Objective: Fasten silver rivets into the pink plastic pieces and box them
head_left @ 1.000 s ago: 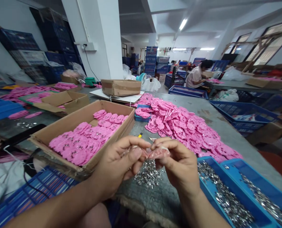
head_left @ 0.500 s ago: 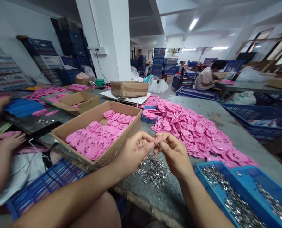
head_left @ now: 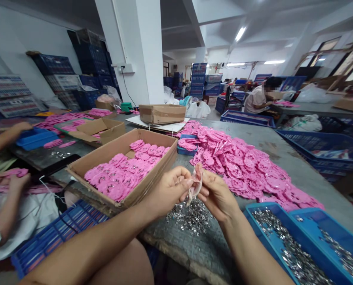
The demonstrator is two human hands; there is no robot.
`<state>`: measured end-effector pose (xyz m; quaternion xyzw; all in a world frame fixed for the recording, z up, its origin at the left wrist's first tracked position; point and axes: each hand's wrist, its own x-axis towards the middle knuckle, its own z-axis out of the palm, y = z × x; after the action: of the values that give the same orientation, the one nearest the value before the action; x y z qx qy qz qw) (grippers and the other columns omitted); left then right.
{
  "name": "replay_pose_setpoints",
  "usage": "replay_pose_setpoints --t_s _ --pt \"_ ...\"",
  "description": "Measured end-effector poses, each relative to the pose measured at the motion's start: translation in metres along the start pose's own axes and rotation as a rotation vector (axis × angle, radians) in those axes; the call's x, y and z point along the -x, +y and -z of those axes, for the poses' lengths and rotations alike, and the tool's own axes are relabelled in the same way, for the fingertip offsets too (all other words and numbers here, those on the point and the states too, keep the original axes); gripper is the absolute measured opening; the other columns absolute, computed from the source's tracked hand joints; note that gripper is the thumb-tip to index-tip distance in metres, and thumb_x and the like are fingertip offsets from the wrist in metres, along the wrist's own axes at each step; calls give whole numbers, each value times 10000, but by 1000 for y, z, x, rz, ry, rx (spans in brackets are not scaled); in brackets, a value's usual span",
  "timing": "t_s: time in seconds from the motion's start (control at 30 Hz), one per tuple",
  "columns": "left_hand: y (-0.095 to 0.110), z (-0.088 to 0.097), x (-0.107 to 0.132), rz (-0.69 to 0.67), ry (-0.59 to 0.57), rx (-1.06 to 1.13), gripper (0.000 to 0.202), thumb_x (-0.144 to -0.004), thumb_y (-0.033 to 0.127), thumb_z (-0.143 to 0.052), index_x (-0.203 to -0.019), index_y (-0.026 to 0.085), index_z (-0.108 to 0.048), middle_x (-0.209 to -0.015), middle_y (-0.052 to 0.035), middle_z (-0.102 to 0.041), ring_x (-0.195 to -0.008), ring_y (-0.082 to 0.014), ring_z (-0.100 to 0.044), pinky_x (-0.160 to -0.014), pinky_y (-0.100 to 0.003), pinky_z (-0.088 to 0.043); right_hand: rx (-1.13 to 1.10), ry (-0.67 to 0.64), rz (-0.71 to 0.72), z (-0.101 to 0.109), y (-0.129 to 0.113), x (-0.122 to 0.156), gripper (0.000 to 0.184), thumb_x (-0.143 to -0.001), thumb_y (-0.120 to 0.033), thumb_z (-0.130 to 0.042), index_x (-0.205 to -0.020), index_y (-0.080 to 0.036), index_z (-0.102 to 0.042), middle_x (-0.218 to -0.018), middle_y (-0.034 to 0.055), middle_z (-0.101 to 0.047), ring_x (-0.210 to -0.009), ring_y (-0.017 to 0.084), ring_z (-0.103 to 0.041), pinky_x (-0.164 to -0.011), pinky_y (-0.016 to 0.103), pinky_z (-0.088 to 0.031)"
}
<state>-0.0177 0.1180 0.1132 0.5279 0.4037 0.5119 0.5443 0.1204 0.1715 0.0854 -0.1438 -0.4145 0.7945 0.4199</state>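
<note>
My left hand [head_left: 169, 190] and my right hand [head_left: 218, 194] meet over the table edge, both pinched on one small pale pink piece [head_left: 196, 179] that stands on edge between the fingertips. Just below the hands lies a loose heap of small silver metal parts [head_left: 191, 215] on the grey table [head_left: 271, 146]. A cardboard box [head_left: 123, 168] full of pink round pieces sits to the left of my hands. A large pile of pink pieces [head_left: 241, 162] spreads over the table to the right and behind.
Two blue trays [head_left: 286, 245] of silver parts stand at the lower right. A blue crate [head_left: 54, 233] is at the lower left. Another person's hands [head_left: 12, 180] work at the far left. A seated person [head_left: 259, 97] is at a far table. A second cardboard box [head_left: 161, 113] stands behind.
The pink piece has turned from lying flat between my fingertips to standing on edge. The camera view has shifted slightly; my hands stay together.
</note>
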Motion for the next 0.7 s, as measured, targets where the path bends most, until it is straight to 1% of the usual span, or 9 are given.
replay_pose_setpoints --t_s 0.07,0.17,0.23,0.33,0.4,0.43,0.6,0.63,0.7 --pt "-1 0 -1 17 -4 -2 328 -782 466 -623 -755 186 -456 -441 102 -402 -391 -34 -282 -400 -161 -203 -47 -55 -53 1 -1 -1 249 -712 -317 -778 -724 -149 -595 -510 -81 -389 -419 10 -170 -370 105 -235" --pt "-3 0 -2 80 27 33 302 -755 433 -610 -732 200 -419 -413 109 -404 -360 -26 -247 -369 -149 -161 -106 -91 -98 2 -1 -1 249 -715 -307 -774 -765 -150 -587 -607 -48 -516 -422 -6 -138 -362 100 -183" --pt "-3 0 -3 125 50 61 285 -724 406 -605 -720 208 -399 -407 107 -420 -349 -24 -242 -354 -142 -141 -130 -99 -106 3 0 0 266 -714 -336 -771 -783 -152 -591 -639 -29 -551 -426 -3 -173 -370 105 -192" --pt "-2 0 -4 150 56 78 265 -695 385 -597 -712 209 -399 -404 105 -434 -341 -21 -244 -339 -135 -137 -127 -85 -100 3 0 2 346 -619 -333 -830 -818 -162 -605 -654 -22 -551 -460 19 -273 -385 121 -219" --pt "-1 0 -4 154 50 90 264 -683 383 -599 -708 209 -403 -394 109 -425 -335 -19 -231 -332 -135 -131 -90 -43 -97 2 0 2 383 -560 -282 -856 -824 -166 -604 -664 -23 -549 -483 31 -311 -389 131 -217" --pt "-1 0 -4 157 51 96 263 -680 381 -600 -708 209 -403 -393 110 -424 -335 -18 -229 -331 -134 -127 -64 -23 -98 2 0 2 382 -555 -270 -856 -817 -166 -598 -663 -23 -549 -483 31 -314 -389 136 -212" --pt "0 1 -2 134 59 96 247 -686 361 -593 -709 209 -399 -397 111 -423 -345 -17 -231 -341 -128 -140 123 37 -58 -1 -1 4 406 -582 -315 -844 -843 -154 -579 -609 -42 -553 -426 13 -302 -389 142 -173" --pt "0 1 -2 129 58 95 240 -684 353 -590 -706 209 -399 -400 108 -427 -347 -17 -234 -343 -128 -142 164 49 -47 -2 -1 5 416 -583 -328 -844 -852 -153 -579 -609 -39 -564 -425 17 -330 -392 143 -186" --pt "0 1 -2 132 59 101 220 -675 333 -584 -699 207 -406 -411 99 -443 -351 -19 -244 -343 -133 -137 233 75 -23 -4 -1 6 427 -588 -370 -839 -852 -152 -583 -626 -20 -598 -458 44 -424 -412 152 -259"
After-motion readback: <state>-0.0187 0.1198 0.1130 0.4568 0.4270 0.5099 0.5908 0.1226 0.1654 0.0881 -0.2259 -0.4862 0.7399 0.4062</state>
